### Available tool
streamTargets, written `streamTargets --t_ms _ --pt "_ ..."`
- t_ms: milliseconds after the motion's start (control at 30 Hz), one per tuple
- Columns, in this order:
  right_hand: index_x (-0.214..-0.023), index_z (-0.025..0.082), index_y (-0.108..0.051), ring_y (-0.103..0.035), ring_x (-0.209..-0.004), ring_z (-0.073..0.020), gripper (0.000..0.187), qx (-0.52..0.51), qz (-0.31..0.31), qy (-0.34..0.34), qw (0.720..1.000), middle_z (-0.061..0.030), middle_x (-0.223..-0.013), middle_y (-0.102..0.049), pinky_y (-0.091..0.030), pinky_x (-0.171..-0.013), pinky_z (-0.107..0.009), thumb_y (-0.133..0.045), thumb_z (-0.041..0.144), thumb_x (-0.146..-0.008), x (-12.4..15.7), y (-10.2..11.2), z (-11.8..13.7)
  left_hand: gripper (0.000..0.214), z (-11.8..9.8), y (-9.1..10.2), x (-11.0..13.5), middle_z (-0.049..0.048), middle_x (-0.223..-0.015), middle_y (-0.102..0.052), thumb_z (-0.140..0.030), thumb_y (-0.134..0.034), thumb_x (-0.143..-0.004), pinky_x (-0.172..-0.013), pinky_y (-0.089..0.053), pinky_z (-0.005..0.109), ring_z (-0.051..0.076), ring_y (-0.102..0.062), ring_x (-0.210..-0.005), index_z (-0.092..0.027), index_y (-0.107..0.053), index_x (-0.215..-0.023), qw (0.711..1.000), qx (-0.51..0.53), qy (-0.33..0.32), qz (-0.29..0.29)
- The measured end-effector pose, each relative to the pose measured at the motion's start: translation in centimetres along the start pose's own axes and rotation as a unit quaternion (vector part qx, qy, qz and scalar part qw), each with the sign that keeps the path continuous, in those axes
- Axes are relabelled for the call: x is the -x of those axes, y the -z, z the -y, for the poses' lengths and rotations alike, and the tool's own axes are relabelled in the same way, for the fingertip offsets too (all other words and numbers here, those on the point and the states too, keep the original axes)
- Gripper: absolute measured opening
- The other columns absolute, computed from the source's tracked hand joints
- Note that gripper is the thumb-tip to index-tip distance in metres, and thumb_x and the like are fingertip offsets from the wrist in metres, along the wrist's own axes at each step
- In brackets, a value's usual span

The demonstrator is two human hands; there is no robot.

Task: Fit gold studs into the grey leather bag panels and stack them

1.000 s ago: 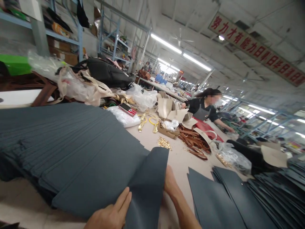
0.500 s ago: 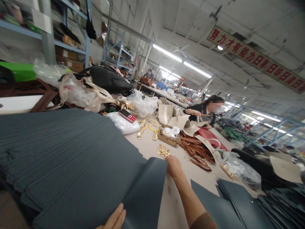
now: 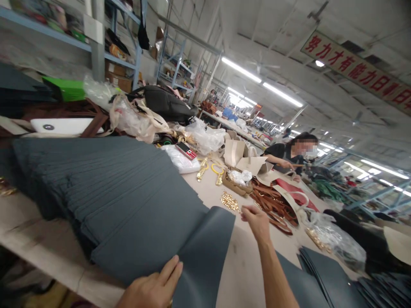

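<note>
A wide fanned stack of dark blue-grey leather-like sheets (image 3: 128, 188) covers the left of the table. The top sheet's right part (image 3: 215, 239) curls upward. On that sheet, beside the bend, my left hand (image 3: 154, 284) lies with its fingers stretched out and pressed down. Beyond the sheets is a small heap of gold metal pieces (image 3: 228, 200). My right hand (image 3: 257, 220) is at the near right edge of this heap, thumb and fingers pinched together. Whatever is between those fingertips is too small to make out.
Past the heap lie gold chains with yellow rings (image 3: 217, 169), a red-keyed phone (image 3: 186, 150), a brown box (image 3: 236, 184) and brown leather straps (image 3: 272, 203). More dark sheets (image 3: 334, 273) lie at the right. Across the table a person (image 3: 289, 152) is working.
My right hand has drawn slightly away from the gold heap, its fingers now pinched. More of my left hand shows on the sheet. The camera view has turned left.
</note>
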State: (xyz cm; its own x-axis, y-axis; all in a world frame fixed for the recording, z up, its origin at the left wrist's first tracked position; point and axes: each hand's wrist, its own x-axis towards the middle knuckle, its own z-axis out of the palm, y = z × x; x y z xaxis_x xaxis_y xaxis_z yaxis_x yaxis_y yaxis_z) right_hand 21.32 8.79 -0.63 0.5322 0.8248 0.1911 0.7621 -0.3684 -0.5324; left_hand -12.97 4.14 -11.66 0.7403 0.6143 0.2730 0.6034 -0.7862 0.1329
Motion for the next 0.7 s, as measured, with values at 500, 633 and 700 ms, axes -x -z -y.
streamTargets --t_ms 500,633,700 --pt "-0.074 0.018 -0.073 -0.057 -0.056 -0.0104 0.018 -0.11 0.354 0.111 0.922 0.0018 -0.062 -0.066 -0.041 -0.051 -0.019 -0.055 0.017 -0.075 13.6 -7.2 9.5 0.049 -0.3 4.3 -0.5 0.011 -0.107 -0.064 -0.005 -0.045 -0.075 -0.07 -0.059 0.039 0.025 -0.067 -0.084 -0.011 -0.053 -0.123 0.987 0.115 -0.009 0.112" --pt "-0.074 0.017 -0.073 -0.058 -0.054 -0.0112 0.019 -0.098 0.385 0.09 0.913 0.001 -0.062 -0.067 -0.041 -0.049 -0.019 -0.054 0.016 -0.072 13.0 -7.0 10.0 0.047 -0.3 4.0 -0.6 0.0108 -0.105 -0.063 -0.006 -0.046 -0.077 -0.067 -0.058 0.037 0.024 -0.066 -0.082 -0.011 -0.052 -0.124 0.988 0.112 -0.012 0.11" --pt "-0.073 0.016 -0.072 -0.058 -0.052 -0.0112 0.019 -0.1 0.4 0.079 0.908 0.001 -0.059 -0.065 -0.041 -0.048 -0.019 -0.053 0.017 -0.072 12.7 -6.9 10.1 0.046 -0.3 3.8 -0.5 0.0106 -0.104 -0.063 -0.006 -0.046 -0.078 -0.066 -0.057 0.036 0.024 -0.066 -0.081 -0.012 -0.052 -0.123 0.988 0.112 -0.014 0.107"
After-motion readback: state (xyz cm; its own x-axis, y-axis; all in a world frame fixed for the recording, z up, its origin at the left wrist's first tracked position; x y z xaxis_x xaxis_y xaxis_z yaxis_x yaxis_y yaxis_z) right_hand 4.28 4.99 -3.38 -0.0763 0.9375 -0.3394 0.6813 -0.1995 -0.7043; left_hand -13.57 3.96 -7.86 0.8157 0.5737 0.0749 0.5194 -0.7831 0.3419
